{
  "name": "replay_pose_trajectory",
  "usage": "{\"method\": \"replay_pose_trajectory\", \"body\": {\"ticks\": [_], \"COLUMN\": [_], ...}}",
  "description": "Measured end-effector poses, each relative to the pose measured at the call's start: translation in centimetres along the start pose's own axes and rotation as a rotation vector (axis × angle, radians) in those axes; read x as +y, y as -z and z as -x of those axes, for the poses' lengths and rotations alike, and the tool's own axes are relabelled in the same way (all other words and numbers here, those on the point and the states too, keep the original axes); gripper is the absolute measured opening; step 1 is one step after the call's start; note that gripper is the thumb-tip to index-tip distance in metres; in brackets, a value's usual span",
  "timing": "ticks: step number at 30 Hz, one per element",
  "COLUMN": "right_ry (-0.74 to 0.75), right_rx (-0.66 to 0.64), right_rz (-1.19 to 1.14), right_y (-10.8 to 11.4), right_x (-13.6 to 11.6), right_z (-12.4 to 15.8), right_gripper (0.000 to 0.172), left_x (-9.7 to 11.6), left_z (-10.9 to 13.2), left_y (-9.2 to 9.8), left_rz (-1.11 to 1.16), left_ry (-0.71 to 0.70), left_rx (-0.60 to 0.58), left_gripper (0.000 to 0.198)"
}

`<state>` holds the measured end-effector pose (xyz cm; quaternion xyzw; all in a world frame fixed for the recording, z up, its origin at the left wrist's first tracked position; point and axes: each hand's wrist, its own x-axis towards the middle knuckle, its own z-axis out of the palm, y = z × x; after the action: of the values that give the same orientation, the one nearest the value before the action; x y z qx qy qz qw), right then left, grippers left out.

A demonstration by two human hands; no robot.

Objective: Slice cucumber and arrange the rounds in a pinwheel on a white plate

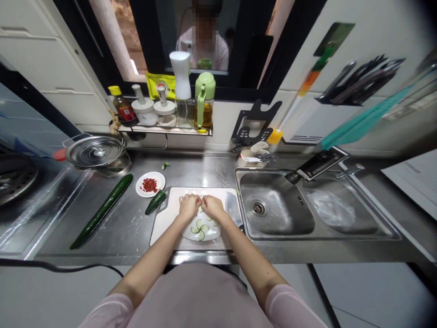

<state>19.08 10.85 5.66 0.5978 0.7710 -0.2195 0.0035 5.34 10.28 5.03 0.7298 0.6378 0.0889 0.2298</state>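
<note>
My left hand [190,206] and my right hand [212,206] meet over the far part of a white plate [191,228]. Both have curled fingers, with the fingertips pinched close together; whatever is between them is too small and hidden to make out. Thin cucumber slices [200,228] lie on the plate, several of them fanned into a pinwheel at the near side. More slices show beside and under my right hand. Beneath the plate is a white cutting board [165,223]. A wide knife blade [232,207] rests along the board's right side, its handle partly behind my right forearm.
Left of the board are a cut cucumber piece [155,202], a small dish [163,182] of chopped red bits, a long whole cucumber [102,212] and a lidded pot [114,166]. A double sink [278,232] adjoins on the right. Condiments stand on a rack [170,131] behind.
</note>
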Motion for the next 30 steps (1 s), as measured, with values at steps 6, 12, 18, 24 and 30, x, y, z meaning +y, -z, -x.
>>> {"method": "replay_pose_trajectory", "body": {"ticks": [6,12,18,24,30], "right_ry": [0.01,-0.031,-0.033,-0.052,-0.069], "right_rx": [-0.01,0.003,0.023,0.016,0.084], "right_rz": [0.042,0.036,-0.017,-0.018,-0.099], "right_y": [0.04,0.07,-0.1,-0.18,-0.06], "right_x": [-0.1,0.03,0.34,0.2,0.5], "right_z": [-0.13,-0.08,-0.17,-0.34,0.04], "right_gripper": [0.024,0.021,0.019,0.017,0.018], "left_x": [0.07,0.09,0.05,-0.04,0.02], "left_z": [-0.32,-0.4,-0.42,-0.48,-0.41], "left_y": [-0.28,-0.28,-0.23,-0.35,-0.27], "left_rz": [-0.01,0.003,0.01,0.004,0.035], "left_ry": [0.016,0.022,0.025,0.031,0.049], "left_rx": [-0.009,-0.008,-0.004,-0.006,-0.008], "left_gripper": [0.017,0.016,0.015,0.014,0.015]}}
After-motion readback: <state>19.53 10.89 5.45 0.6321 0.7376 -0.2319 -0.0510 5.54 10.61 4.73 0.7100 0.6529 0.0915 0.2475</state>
